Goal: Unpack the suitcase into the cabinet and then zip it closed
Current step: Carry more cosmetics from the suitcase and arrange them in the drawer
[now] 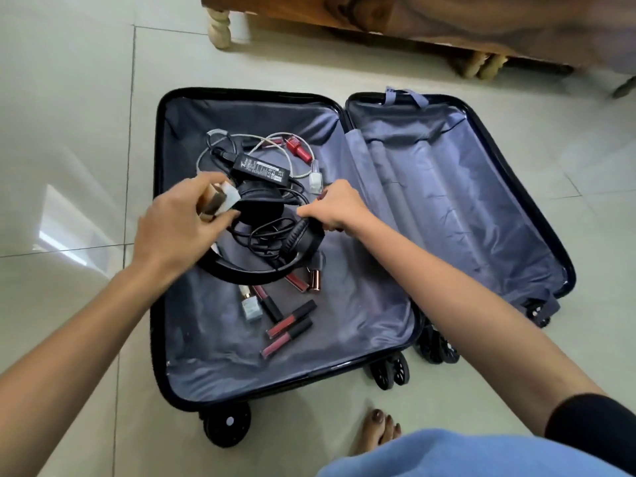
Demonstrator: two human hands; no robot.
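Left hand [179,225] pinching small box [220,199], right hand [335,208] gripping headphones [299,241], open suitcase [344,339] beneath both

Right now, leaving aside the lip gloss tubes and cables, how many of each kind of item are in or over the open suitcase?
Headphones, in the right hand's grip: 1
Power adapter: 1
Nail polish bottles: 3
Rose-gold lipstick: 1
Small box, in the left hand's grip: 1
Total: 7
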